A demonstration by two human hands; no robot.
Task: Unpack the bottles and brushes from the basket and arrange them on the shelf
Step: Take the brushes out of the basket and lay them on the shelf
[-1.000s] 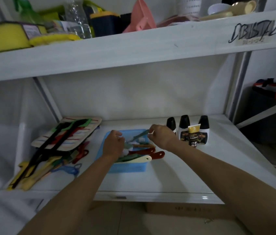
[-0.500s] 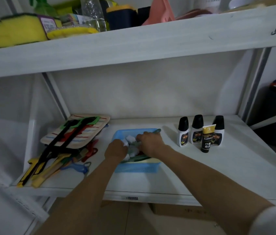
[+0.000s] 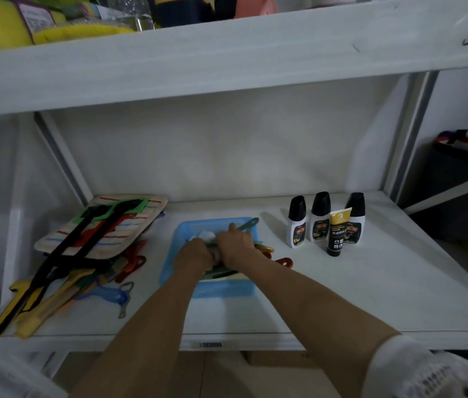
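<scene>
The white shelf (image 3: 370, 282) takes up most of the view, its lower board serving as both worktop and destination, so everything to be arranged can stay within arm's reach. At its left end lies a heap of long-handled cleaning tools (image 3: 63, 271) under a striped pad (image 3: 103, 225), piled clear of the middle. The blue basket (image 3: 221, 291) sits in the centre of the board, near the front edge, where both arms can reach down into it. To its right, well apart from it, three white bottles with black caps (image 3: 320, 216) stand upright in a row toward the back, with a black and yellow tube (image 3: 337, 234) just in front of them; they look already unpacked, kept together so the bare board beside them can take the brushes.

Inside the basket lie the brushes (image 3: 267, 249), several red and orange handles poking out over the right rim, and a green handle (image 3: 248, 224) angled over the back corner. The right hand (image 3: 234, 244) is curled down among them, fingers bent round what seems to be the brush bundle, though exactly which brush it holds I cannot tell. The left hand (image 3: 195, 255) is pressed close beside it, fingers also bent into the basket, hidden enough that I cannot tell whether it grips anything or only steadies the pile
</scene>
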